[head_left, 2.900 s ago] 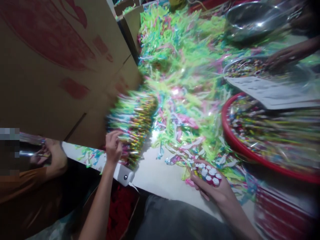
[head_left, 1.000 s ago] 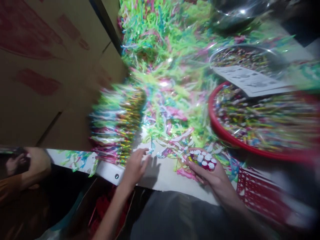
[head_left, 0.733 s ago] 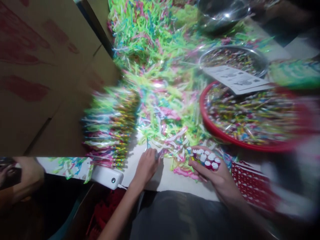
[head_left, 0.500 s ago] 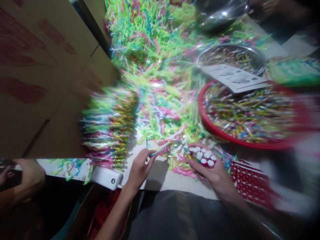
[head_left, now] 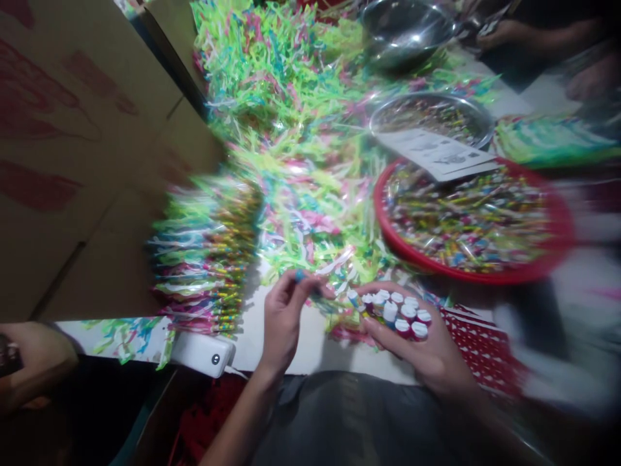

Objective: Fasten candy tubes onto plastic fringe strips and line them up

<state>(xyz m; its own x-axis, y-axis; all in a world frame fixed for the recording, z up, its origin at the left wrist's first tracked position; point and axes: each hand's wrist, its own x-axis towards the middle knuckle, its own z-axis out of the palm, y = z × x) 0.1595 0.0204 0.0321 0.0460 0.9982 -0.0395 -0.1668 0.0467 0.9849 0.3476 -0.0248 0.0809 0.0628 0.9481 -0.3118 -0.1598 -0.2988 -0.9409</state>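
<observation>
The left hand and the right hand were apart but close together, both just above the near edge of the table. The left pinched a thin blue-tipped stick between thumb and fingers, though blur hid most of its length. The right had its fingers curled around a bunch of white-capped red tubes, which stood upright against the palm. The stick's long axis seemed to run sideways across the person's front, pointing from the left hand toward that bunch, with the right hand much the nearer to the tubes. I could not tell whether stick and tubes touched. Past them lay a heap of shredded green and pink plastic strips and a red plastic basin full of wrapped sticks. A printed sheet lay between the basin and a steel bowl. To the left, a row of fringed bundles ran beside a white power bank.
</observation>
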